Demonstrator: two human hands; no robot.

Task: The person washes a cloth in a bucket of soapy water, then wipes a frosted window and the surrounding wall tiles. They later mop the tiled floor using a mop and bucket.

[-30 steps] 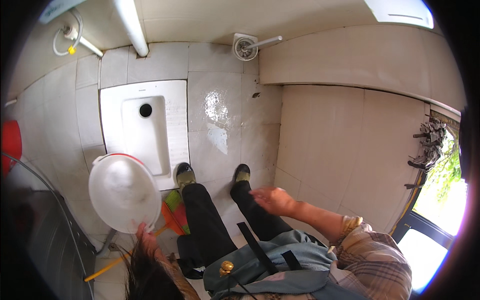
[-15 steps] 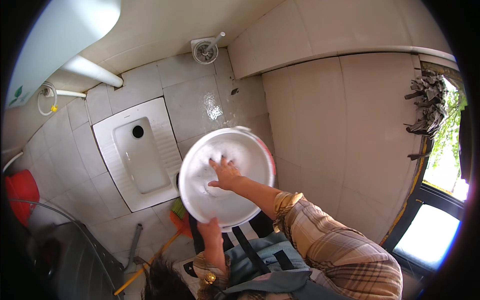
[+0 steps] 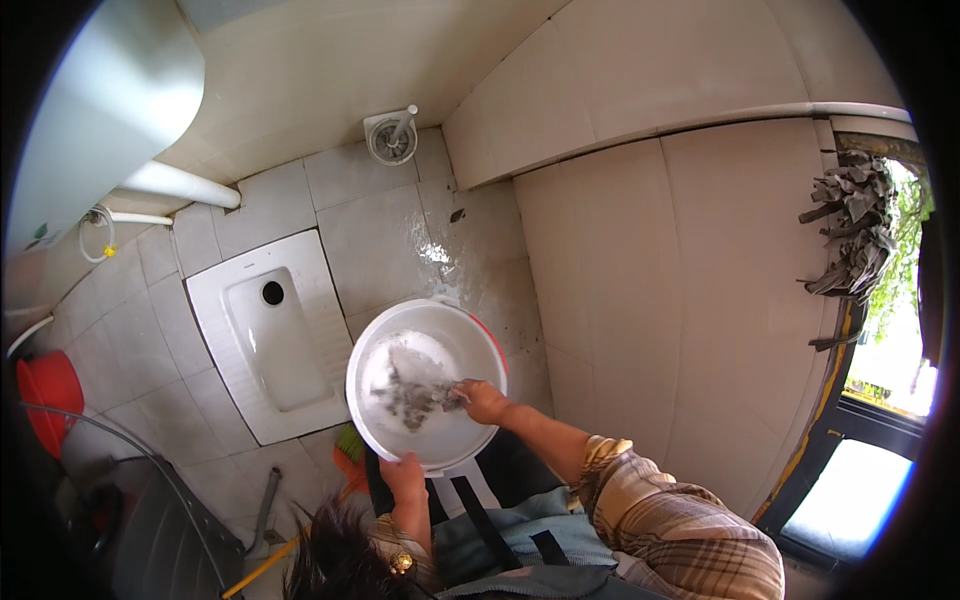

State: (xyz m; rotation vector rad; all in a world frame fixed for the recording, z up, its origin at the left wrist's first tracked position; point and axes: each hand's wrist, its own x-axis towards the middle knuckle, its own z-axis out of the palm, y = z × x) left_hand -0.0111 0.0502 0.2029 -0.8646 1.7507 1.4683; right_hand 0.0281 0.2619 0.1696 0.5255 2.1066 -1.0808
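A round white bucket (image 3: 362, 388) with a red patch on its right rim is in front of me, above my legs. White suds (image 3: 412, 350) show inside it. My left hand (image 3: 405, 475) is closed on the near rim. Inside the right part of the bucket, my right hand (image 3: 482, 402) has its fingers drawn together at a blurred grey ragged clump (image 3: 412, 400). The clump spreads from the fingertips over the suds; whether it is cloth I cannot make out.
A white squat toilet (image 3: 300, 345) is set in the tiled floor to the left. A broom (image 3: 350, 450) lies behind the bucket. At the far wall stands a toilet brush in a holder (image 3: 391, 138). A red basin (image 3: 48, 400) and dark tub (image 3: 165, 545) are at left.
The bucket has shifted nearer and slightly left in view. My right hand has gone from spread fingers over the middle to closed fingers at the right side, where the grey clump now shows.
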